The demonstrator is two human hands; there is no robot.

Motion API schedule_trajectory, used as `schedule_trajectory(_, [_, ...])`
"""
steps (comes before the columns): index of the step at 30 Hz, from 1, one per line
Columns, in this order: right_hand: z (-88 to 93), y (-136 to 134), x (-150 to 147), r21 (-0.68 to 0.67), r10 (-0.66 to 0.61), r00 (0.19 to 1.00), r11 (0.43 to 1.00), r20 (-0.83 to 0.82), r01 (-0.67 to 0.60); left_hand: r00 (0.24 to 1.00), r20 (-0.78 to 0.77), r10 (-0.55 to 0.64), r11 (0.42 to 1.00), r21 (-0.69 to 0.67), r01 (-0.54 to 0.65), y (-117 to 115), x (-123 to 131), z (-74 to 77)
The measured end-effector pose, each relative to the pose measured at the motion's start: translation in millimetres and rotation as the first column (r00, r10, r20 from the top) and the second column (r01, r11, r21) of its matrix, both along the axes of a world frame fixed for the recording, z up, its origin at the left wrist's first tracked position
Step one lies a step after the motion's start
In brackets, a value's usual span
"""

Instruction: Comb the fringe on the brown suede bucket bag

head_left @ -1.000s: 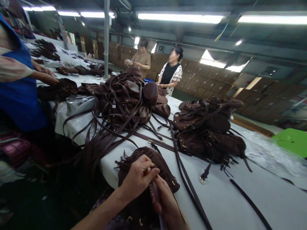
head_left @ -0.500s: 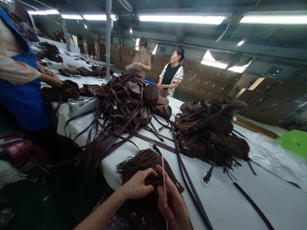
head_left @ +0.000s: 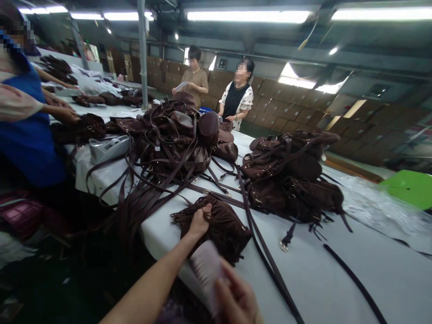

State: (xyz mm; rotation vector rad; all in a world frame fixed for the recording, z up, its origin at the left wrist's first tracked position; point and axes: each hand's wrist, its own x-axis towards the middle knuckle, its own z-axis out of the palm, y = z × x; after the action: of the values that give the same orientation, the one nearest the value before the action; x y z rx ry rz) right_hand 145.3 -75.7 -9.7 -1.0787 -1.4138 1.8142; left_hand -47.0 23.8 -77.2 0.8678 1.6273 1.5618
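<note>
The bag (head_left: 232, 238) is lying fringe-up near the table (head_left: 330, 288) edge, and the left hand (head_left: 201, 220) is pinching, fingers drawn together, what seems to be some of the fringe (head_left: 219, 209). The right hand (head_left: 238, 292) is gripping a pale piece (head_left: 205, 261) (too blurred to name) between thumb and bent fingers, near the bag. Sitting so close to the edge, the bag could be slipping off under a hard tug; strands could be tearing if the pale piece is snagging them. Straps (head_left: 286, 303) are crowding the bag's right side, and two piles, left (head_left: 175, 135) and right (head_left: 293, 180), are blocking the table beyond.
</note>
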Motion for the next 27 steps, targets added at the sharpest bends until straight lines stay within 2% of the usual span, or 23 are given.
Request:
schedule_trajectory(4, [-10.7, 27, 38, 0.017, -0.252, 0.958, 0.967, 0.139, 0.253, 0.986, 0.161, -0.053, 0.996, 0.078, 0.041, -12, -8, -2.9])
schedule_trajectory(6, [-22.5, 32, 45, 0.056, -0.297, 0.936, 0.955, 0.186, 0.292, 0.978, 0.205, -0.037, 0.994, 0.104, 0.016, -22, -7, -3.4])
schedule_trajectory(9, [-30.5, 29, 34, 0.148, -0.307, 0.940, 0.947, 0.146, 0.286, 0.982, 0.188, -0.017, 0.993, 0.120, -0.006, -33, -6, 0.4])
schedule_trajectory(12, [-17.9, 29, 8, 0.222, -0.219, 0.966, 0.957, 0.139, 0.185, 0.999, 0.030, 0.038, 0.983, 0.180, -0.042, -41, -11, 13.5])
schedule_trajectory(14, [-5.4, 37, -10, 0.278, -0.167, 0.968, 0.954, 0.187, 0.111, 0.994, -0.084, 0.073, 0.973, 0.226, -0.053, -47, -17, 28.4])
schedule_trajectory(16, [2.2, 47, -29, 0.375, -0.170, 0.956, 0.924, 0.239, 0.071, 0.981, -0.180, 0.068, 0.972, 0.234, -0.024, -55, -20, 46.8])
schedule_trajectory(19, [-1.2, 62, -59, 0.441, -0.136, 0.965, 0.897, 0.225, 0.023, 0.921, -0.386, -0.060, 0.966, 0.208, 0.151, -64, -15, 74.0])
schedule_trajectory(21, [-10.2, 68, -76, 0.368, -0.036, 0.982, 0.929, 0.184, -0.035, 0.817, -0.549, -0.179, 0.934, 0.165, 0.316, -68, -7, 87.3])
schedule_trajectory(23, [-19.3, 71, -87, 0.277, 0.047, 0.987, 0.957, 0.151, -0.088, 0.727, -0.634, -0.264, 0.894, 0.122, 0.430, -71, -2, 94.9])
schedule_trajectory(24, [-22.6, 73, -89, 0.243, 0.075, 0.987, 0.964, 0.145, -0.109, 0.725, -0.633, -0.272, 0.888, 0.126, 0.443, -72, -1, 96.5])
schedule_trajectory(25, [-24.6, 74, -88, 0.208, 0.102, 0.985, 0.970, 0.135, -0.129, 0.758, -0.602, -0.251, 0.896, 0.152, 0.418, -73, -3, 96.6])
schedule_trajectory(27, [-24.4, 76, -82, 0.127, 0.147, 0.983, 0.979, 0.107, -0.160, 0.899, -0.419, -0.130, 0.933, 0.256, 0.254, -76, -11, 92.8])
